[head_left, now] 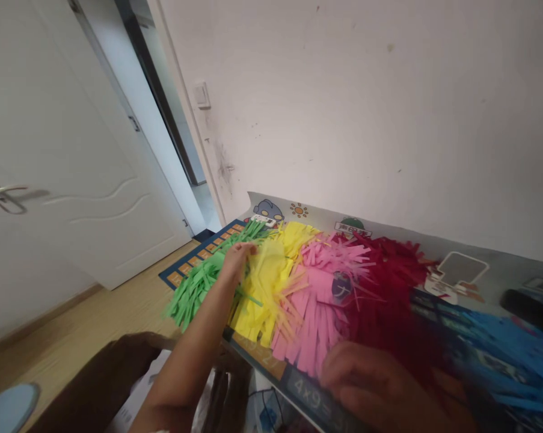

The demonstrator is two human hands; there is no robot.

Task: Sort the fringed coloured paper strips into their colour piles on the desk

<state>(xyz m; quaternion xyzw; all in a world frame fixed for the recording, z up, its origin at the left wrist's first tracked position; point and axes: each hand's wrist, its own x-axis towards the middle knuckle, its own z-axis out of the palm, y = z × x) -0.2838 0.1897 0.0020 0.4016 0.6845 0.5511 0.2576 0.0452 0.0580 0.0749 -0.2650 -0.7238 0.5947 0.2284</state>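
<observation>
Fringed paper strips lie in a row across a table mat. Green strips are at the left, then yellow strips, pink strips and dark red strips. Blue strips lie at the far right. My left hand reaches to where green meets yellow, its fingers closed together at the strips; what they pinch is too small to make out. My right hand is blurred by motion at the near edge of the pink and dark red strips. Its fingers look curled, and their contents cannot be made out.
A grey cartoon-printed sheet runs along the wall behind the strips. A black object lies at the right. Below the table's near edge are an open cardboard box and cables. A white door stands at the left.
</observation>
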